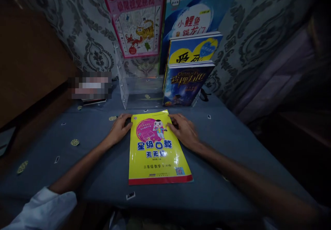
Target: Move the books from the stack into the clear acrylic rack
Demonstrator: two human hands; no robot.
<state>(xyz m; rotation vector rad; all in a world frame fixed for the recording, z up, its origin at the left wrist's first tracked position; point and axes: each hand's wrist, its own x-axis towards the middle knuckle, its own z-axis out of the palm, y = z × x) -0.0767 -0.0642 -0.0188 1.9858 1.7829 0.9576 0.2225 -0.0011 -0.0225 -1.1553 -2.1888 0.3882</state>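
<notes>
A yellow math workbook (pixel 155 168) with a red bottom strip lies closed and face up on the table, its upper edge towards the book stand. Along its upper left edge, my left hand (pixel 121 129) holds it, thumb at the side of the cover. On the opposite edge my right hand (pixel 184 130) grips the upper right, its thumb over the cover beside the cartoon figure. The undersides of both hands' fingers are hidden. Beyond the workbook stands a clear acrylic book stand (pixel 123 93).
In the stand's right part lean a dark blue book (pixel 184 88), a blue and yellow book (pixel 177 47) and a teal book (pixel 191 2). Higher up on the left is a pink book (pixel 129 50). A blurred-out item (pixel 90 87) lies at the back left of the grey-blue tablecloth (pixel 98 168).
</notes>
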